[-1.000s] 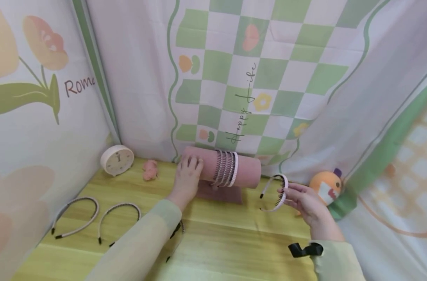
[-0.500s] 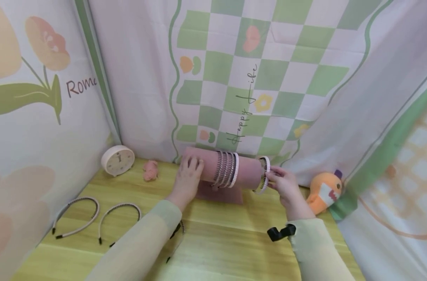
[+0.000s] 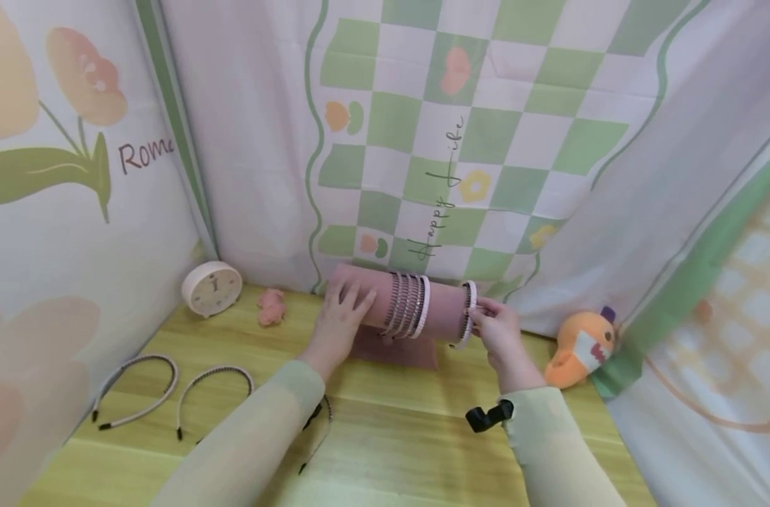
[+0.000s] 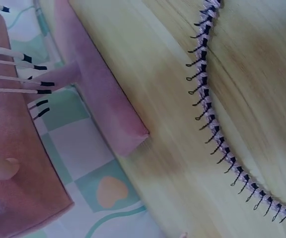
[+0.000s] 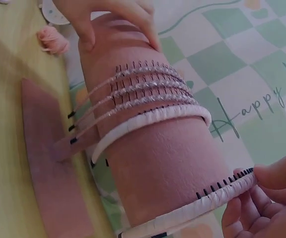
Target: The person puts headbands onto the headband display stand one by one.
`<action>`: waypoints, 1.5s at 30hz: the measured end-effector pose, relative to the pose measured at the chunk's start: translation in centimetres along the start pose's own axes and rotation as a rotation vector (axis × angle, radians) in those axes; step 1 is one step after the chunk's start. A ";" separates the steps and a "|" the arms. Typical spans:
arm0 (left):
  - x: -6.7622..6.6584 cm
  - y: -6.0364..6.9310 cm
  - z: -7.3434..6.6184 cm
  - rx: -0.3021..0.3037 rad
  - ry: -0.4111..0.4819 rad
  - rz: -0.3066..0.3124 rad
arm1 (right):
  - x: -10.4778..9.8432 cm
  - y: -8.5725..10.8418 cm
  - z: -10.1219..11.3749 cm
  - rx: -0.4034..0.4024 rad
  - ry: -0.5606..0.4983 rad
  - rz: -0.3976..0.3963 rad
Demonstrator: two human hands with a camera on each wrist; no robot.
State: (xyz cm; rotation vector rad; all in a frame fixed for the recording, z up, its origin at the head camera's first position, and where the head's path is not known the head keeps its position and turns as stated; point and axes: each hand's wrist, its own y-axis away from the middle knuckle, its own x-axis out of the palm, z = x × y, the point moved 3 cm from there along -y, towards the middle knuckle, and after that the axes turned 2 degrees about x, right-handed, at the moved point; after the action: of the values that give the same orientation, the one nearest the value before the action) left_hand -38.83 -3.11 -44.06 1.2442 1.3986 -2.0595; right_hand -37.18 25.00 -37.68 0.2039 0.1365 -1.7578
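A pink padded roll (image 3: 444, 310) lies sideways on a stand with a flat pink base (image 3: 394, 350), several headbands (image 3: 406, 304) around its middle. My left hand (image 3: 337, 327) grips the roll's left end, fingers spread over its top. At the right end, my right hand (image 3: 500, 338) pinches a white toothed headband (image 5: 202, 206) between thumb and fingers; the band arches over the roll, separated from the others by bare pink surface. In the left wrist view the dark-tipped ends of the other bands (image 4: 14, 79) stick out past the roll's side.
Two headbands (image 3: 137, 420) (image 3: 180, 405) lie on the table's left side, another (image 3: 326, 429) by my left forearm, partly hidden. A white clock (image 3: 211, 289) and a pink lump (image 3: 271, 308) stand at the back left. An orange plush toy (image 3: 578, 350) sits at the right, before the curtain.
My right hand has moved left with the white headband, from beside the roll to around its right end. My left hand stays on the left end, its fingers slightly more spread.
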 end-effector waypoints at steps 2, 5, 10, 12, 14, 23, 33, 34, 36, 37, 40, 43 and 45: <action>0.0 0.1 0.1 0.003 -0.007 -0.010 | 0.4 0.1 0.0 0.003 -0.016 -0.016; -0.1 0.1 0.2 0.007 -0.021 -0.012 | 1.0 0.2 0.0 0.002 -0.025 -0.048; 0.2 0.1 0.2 0.006 -0.029 -0.014 | 1.9 0.2 -0.2 -0.036 -0.013 -0.122; 0.3 0.1 0.2 0.001 -0.021 -0.022 | 2.2 0.2 -0.3 -0.055 0.008 -0.145; 0.2 0.0 0.2 -0.003 -0.021 -0.025 | 2.4 0.1 -0.3 -0.070 0.040 -0.161; 0.1 -0.1 0.0 -0.022 -0.048 -0.008 | 3.1 -0.1 -0.2 -0.179 0.321 -0.222; 0.1 0.1 -0.1 -0.034 -0.005 -0.016 | 3.1 2.0 -3.0 -0.709 0.550 -0.263; 0.1 0.1 -0.1 -0.036 0.002 -0.021 | 3.2 2.2 -3.4 -0.794 0.589 -0.259; 0.1 0.1 -0.1 -0.039 0.014 -0.037 | 3.3 2.4 -4.3 -0.933 0.652 -0.241; 0.1 0.1 -0.1 -0.040 0.019 -0.045 | 3.3 2.4 -4.6 -0.983 0.668 -0.226; 0.1 0.0 0.0 -0.044 0.031 -0.064 | 3.3 2.2 -5.2 -1.027 0.695 -0.183; 0.2 0.0 0.0 -0.042 0.046 -0.078 | 3.4 1.8 -5.5 -1.024 0.707 -0.171; 0.2 0.0 0.0 -0.038 0.042 -0.084 | 3.4 1.7 -5.4 -1.030 0.713 -0.167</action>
State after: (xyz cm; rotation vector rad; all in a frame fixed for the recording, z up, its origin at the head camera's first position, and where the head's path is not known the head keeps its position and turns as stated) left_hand -38.98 -3.08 -44.18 1.2404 1.5264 -2.0616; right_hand -35.85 22.48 -43.69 0.0468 1.5551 -1.4945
